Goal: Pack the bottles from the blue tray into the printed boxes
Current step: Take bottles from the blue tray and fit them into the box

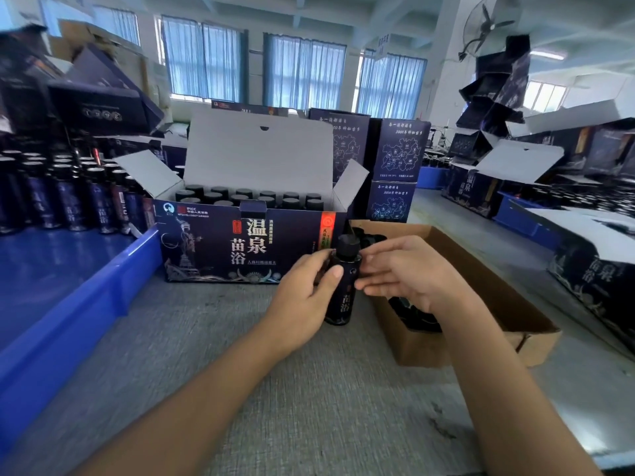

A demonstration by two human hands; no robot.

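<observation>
Grips bottle (343, 283) upright just right of frame centre, cap up, long axis near vertical. Base at or just above grey table (275, 389); cannot tell which.

Left hand (302, 297) wrapped round mid-body from 9 o'clock, thumb across front label, firm closed hold. Right hand (405, 269) at 3 o'clock of bottle, fingers nearly straight, tips touching shoulder below cap, not curled round, carrying nothing.

Key relation: printed box (247, 242) at 11 o'clock from grip, just beside, lid flap up, rows of black caps (254, 197) showing inside. Free slot not visible past front wall, probably near right end; unconfirmed. Likely calls for lift over front wall, axis kept vertical, base first. Left hand nearer box and already bearing load; right hand suited to steadying only.

Blue tray (86, 297) at 9 o'clock, well apart from grip, more tray bottles (68, 201) standing at 10 o'clock. Brown carton (498, 304) at 3 o'clock, under right hand, dark contents unclear.

Writing:
- **Printed box front:** large 温泉苗浴, PICC 中国人民保险 top left, small line below blurred, red strip unreadable.
- **Bottle label:** 苗浴 low on body.
- **Rear boxes (398, 149), at 1 o'clock:** map print, "3000年" in header, rest too small.
</observation>
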